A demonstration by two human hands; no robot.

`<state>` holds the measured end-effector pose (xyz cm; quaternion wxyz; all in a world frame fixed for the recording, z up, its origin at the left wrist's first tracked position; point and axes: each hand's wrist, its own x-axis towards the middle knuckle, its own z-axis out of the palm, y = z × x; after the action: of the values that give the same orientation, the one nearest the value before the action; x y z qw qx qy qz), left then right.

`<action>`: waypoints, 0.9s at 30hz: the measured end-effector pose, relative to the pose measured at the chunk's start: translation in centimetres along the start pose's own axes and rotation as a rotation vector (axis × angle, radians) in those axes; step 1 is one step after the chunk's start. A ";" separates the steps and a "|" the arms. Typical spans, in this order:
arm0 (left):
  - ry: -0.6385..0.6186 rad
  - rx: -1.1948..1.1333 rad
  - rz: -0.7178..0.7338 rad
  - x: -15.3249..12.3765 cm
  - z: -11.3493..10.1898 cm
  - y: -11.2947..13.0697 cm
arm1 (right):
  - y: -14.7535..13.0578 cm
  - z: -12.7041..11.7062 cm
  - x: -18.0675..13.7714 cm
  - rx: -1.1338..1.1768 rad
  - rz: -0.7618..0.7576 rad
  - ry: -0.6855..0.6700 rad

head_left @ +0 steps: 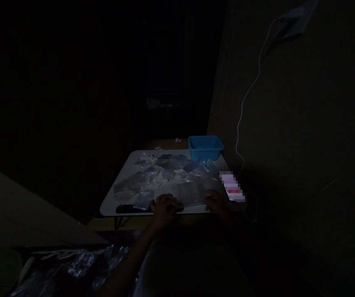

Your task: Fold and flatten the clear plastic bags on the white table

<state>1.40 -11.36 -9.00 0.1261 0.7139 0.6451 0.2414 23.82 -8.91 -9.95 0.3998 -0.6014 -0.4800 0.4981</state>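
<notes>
A flat, clear plastic bag (188, 194) lies near the front edge of a small white table (109, 205). My left hand (164, 206) rests at the bag's left side, fingers bent but apart, over a dark slot (124, 209) in the tabletop. At the bag's right edge is my right hand (216, 203), its fingers apart and touching or very close to the plastic; the dim light hides the exact contact. Several more clear plastic pieces (129, 185) are spread behind and to the left. A smaller clear piece (144, 199) lies just left of my left hand.
A blue plastic basin (205, 148) stands at the back right corner. A lit phone (231, 186) lies on the right edge, with a white cable (242, 103) running up the wall. Behind the table sits a small pinkish cylinder (178, 140). Shiny crumpled plastic (83, 263) covers the floor at left.
</notes>
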 end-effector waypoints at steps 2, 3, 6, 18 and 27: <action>-0.006 0.019 -0.003 -0.1 0.1 0.0 | -0.1 -0.1 -0.1 -0.056 -0.028 -0.004; -0.009 0.033 0.006 -0.1 0.1 0.0 | -0.1 -0.1 -0.2 -0.069 -0.041 -0.008; -0.031 0.061 0.045 -0.1 0.1 -0.1 | -0.1 -0.3 -0.3 -0.081 -0.065 -0.020; -0.092 0.052 0.050 0.2 0.3 -0.7 | 0.5 -1.0 0.3 -0.284 -0.091 0.025; 0.029 0.059 0.122 1.4 -0.1 -1.6 | 0.2 1.1 -0.6 -0.479 -0.233 0.055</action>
<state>0.08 -9.79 -9.47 0.0808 0.7517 0.6090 0.2399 22.80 -9.55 -10.25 0.3137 -0.6329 -0.6390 0.3046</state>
